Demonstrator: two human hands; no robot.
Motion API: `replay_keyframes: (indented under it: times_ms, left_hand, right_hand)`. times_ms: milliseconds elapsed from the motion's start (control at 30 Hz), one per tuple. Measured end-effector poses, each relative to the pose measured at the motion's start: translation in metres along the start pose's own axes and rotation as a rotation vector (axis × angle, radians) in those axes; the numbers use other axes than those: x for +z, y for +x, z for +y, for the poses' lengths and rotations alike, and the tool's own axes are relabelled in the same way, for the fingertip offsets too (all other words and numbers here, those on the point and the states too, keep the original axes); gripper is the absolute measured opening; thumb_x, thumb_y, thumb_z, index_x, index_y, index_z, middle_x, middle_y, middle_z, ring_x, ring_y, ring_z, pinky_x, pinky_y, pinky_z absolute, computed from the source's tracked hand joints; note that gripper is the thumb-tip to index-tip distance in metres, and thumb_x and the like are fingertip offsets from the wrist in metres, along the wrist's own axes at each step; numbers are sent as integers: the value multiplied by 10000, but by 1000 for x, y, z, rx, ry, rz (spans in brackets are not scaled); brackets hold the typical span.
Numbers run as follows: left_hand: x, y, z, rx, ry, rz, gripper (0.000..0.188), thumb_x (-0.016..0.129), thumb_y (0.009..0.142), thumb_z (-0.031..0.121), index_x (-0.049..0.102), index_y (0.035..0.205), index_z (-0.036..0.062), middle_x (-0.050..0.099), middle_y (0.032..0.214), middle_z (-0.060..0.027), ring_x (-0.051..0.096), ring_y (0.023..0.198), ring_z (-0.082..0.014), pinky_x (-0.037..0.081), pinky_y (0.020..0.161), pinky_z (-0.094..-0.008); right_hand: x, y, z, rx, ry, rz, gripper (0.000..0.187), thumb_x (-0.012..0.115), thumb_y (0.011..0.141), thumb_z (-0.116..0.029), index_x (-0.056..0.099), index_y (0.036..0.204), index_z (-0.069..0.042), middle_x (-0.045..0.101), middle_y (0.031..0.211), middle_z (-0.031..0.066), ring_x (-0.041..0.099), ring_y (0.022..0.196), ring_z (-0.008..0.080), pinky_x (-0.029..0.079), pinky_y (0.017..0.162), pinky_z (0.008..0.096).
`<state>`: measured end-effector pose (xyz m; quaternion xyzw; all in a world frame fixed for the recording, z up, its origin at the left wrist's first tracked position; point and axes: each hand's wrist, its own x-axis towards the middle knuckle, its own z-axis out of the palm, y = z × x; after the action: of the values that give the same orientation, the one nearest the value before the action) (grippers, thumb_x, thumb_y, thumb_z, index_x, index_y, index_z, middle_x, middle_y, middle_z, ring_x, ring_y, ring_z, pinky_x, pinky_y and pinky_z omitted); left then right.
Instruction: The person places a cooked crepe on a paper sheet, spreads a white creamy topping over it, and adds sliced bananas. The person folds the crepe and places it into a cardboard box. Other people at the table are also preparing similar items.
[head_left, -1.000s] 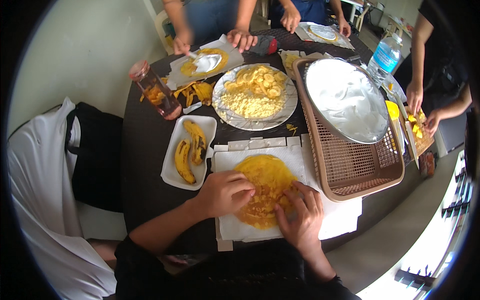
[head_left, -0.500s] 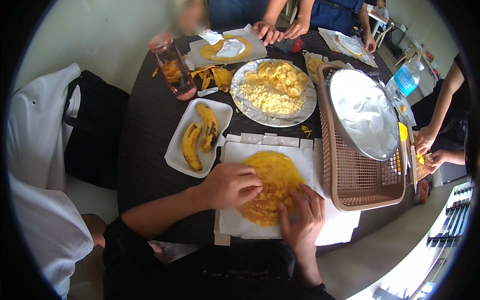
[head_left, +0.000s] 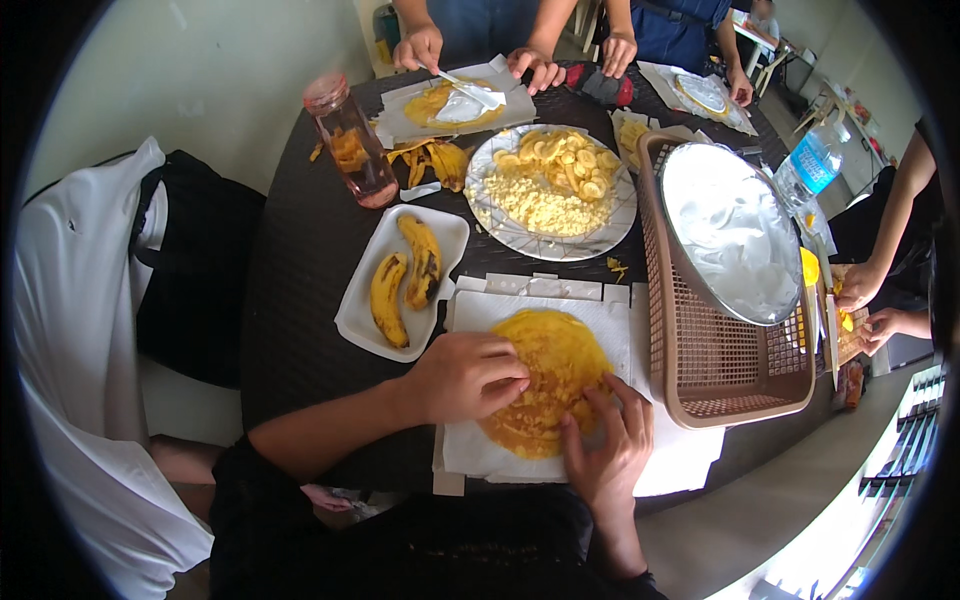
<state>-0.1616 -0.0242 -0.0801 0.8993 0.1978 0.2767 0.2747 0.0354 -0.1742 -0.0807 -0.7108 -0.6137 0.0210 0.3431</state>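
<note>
A round yellow crepe with browned patches lies flat on white paper towel in front of me. My left hand is over its left edge, fingers curled in and pressed together; whatever they pinch, if anything, is hidden. At the crepe's lower right edge rests my right hand, thumb and fingers spread apart and touching the rim. Beyond my left hand, a white foam tray holds two spotted bananas.
A patterned plate bears sliced and chopped banana. On the right, a bowl of white cream leans in a brown basket. A jar and a water bottle stand farther off. Other people's hands work around the table.
Across the table, a person's hand now holds a white spreading tool over the cream on another crepe. My hands stay nearly in place; the view has shifted slightly.
</note>
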Motion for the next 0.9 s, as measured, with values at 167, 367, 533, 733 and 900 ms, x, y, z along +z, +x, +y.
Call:
replay_keyframes:
  times_ms: [167,367,533,733,900]
  left_hand:
    - [0,-1,0,-26,-11,-27,96,795,861,144,726,894,86,682,848,-46,697,754,-261,558,634,-385]
    - [0,0,0,38,20,7,110,827,841,90,746,910,62,696,830,-62,693,693,-252,545,601,-362]
    - [0,1,0,54,8,15,112,828,840,86,744,910,60,687,815,-60,682,674,-247,533,584,-357]
    - [0,1,0,45,7,11,108,825,842,78,738,904,60,684,806,-56,673,649,-238,524,566,-348]
    - [1,1,0,42,7,11,108,824,844,79,739,907,62,691,815,-55,678,655,-234,524,565,-347]
  right_hand:
    - [0,-1,1,3,-4,-9,357,835,788,-199,741,1100,-52,661,1264,149,634,1120,363,529,950,470]
    - [1,-2,1,4,2,-2,363,836,789,-204,742,1105,-51,662,1266,147,636,1119,359,527,952,473]
    - [1,-1,1,13,4,-4,362,836,787,-203,744,1105,-54,660,1268,146,632,1120,363,524,951,474]
    - [-1,0,-1,-2,24,11,342,825,764,-118,727,1077,-19,665,1257,174,640,1094,390,531,934,480]
    - [-1,0,-1,-8,33,19,337,823,763,-113,727,1071,-14,666,1255,178,641,1091,393,532,927,482]
